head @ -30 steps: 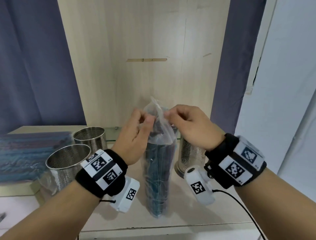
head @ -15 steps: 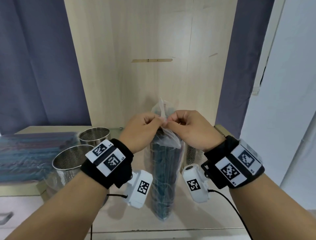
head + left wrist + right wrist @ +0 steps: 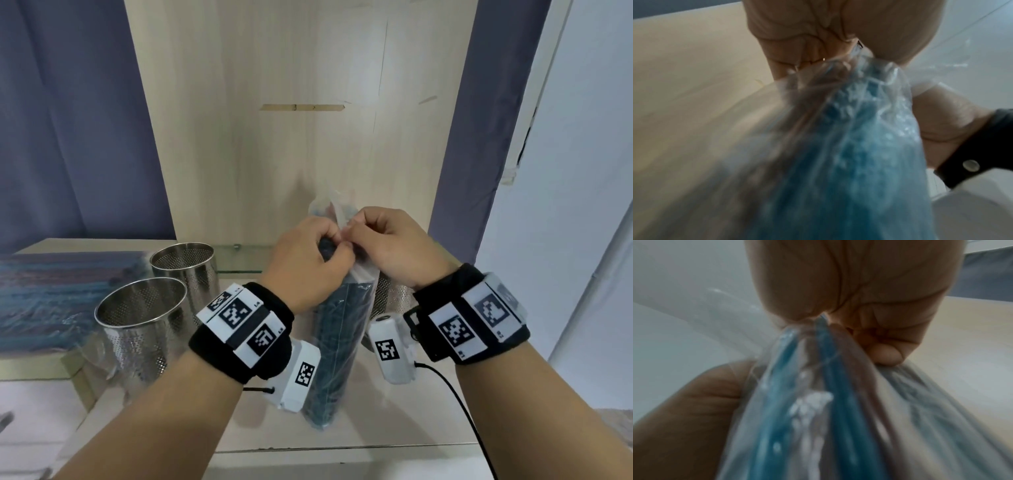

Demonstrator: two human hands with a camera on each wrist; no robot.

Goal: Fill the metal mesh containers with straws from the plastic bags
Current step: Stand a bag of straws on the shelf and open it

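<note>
Pinching the crumpled top of a clear plastic bag [image 3: 337, 346] between curled fingers, the left hand [image 3: 305, 262] and the right hand [image 3: 399, 246] meet knuckle to knuckle above a pale wooden shelf [image 3: 394, 425]. The bag stands upright near the shelf's front edge, about midway along it, packed with dark blue straws [image 3: 334, 370] that show teal in the wrist views. Seen from the left wrist, the film [image 3: 869, 113] bunches into a neck where thumb and fingers close on it; the right wrist view shows the same gathered plastic [image 3: 818, 369] caught between thumb and forefinger, a few straws running down inside.

Two perforated metal containers stand toward the shelf's left edge: the nearer container [image 3: 137, 329] by the front, the farther container [image 3: 186, 270] behind it and closer to the back. A third container [image 3: 394, 296] is partly hidden behind the bag and the right wrist. What the containers hold cannot be told from these angles. More bagged straws [image 3: 44, 301] lie flat on a raised ledge at the far left. Both wrists wear black bands carrying white marker blocks.
</note>
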